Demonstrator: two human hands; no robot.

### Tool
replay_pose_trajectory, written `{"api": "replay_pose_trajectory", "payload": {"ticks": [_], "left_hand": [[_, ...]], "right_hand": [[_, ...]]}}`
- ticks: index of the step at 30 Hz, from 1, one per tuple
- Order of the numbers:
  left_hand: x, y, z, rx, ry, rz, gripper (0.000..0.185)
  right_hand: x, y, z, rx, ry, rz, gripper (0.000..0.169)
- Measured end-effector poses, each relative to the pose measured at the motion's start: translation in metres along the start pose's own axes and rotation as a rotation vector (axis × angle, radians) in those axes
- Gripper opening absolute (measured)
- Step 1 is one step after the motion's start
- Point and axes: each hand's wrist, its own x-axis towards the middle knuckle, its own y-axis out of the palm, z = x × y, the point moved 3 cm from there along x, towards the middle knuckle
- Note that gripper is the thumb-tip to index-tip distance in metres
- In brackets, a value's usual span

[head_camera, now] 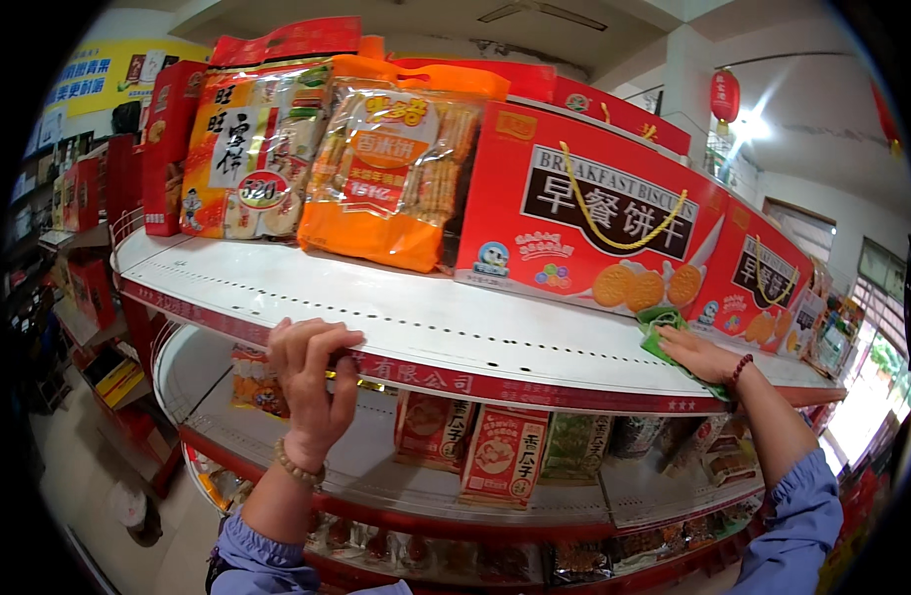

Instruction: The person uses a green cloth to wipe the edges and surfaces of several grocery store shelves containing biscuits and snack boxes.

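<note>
My right hand (pixel 697 357) presses a green cloth (pixel 660 335) flat on the white top shelf (pixel 396 312), close to the foot of the red breakfast biscuit boxes (pixel 582 216). A beaded bracelet is on that wrist. With its fingers curled over the shelf's red front edge, my left hand (pixel 314 379) rests at the left; it wears a pale bead bracelet and holds no loose item. Behind it on the shelf stand an orange bag of rice crackers (pixel 381 171) and a red and orange bag of snow crackers (pixel 251 156).
Lower shelves hold red bags of melon seeds (pixel 504 454), a green bag (pixel 574 446) and other packets. Another stocked rack (pixel 91 297) stands at the left across a tiled floor. A second red biscuit box (pixel 756 275) is at the right. A red lantern (pixel 725 97) hangs above.
</note>
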Motion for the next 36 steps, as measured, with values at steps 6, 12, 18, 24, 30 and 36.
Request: {"api": "replay_pose_trajectory", "payload": {"ticks": [6,12,18,24,30,36], "left_hand": [[-0.004,0.002,0.002,-0.006,-0.014,-0.023,0.020],[-0.003,0.003,0.003,-0.037,-0.040,-0.040,0.022],[-0.003,-0.001,0.003,-0.027,-0.035,-0.025,0.024],[-0.004,0.000,0.003,-0.009,-0.013,0.009,0.024],[-0.001,-0.001,0.003,-0.035,-0.014,0.020,0.023],[-0.002,-0.003,0.005,-0.032,-0.011,0.020,0.022]], "right_hand": [[0.000,0.006,0.080,0.020,-0.201,0.031,0.068],[0.019,0.019,0.172,0.000,-0.471,0.043,0.070],[0.053,0.031,0.264,-0.029,-0.628,0.072,0.075],[0.080,0.043,0.328,-0.043,-0.704,0.079,0.078],[0.074,0.044,0.338,-0.012,-0.737,0.065,0.076],[0.044,0.036,0.298,0.010,-0.769,0.104,0.070]]}}
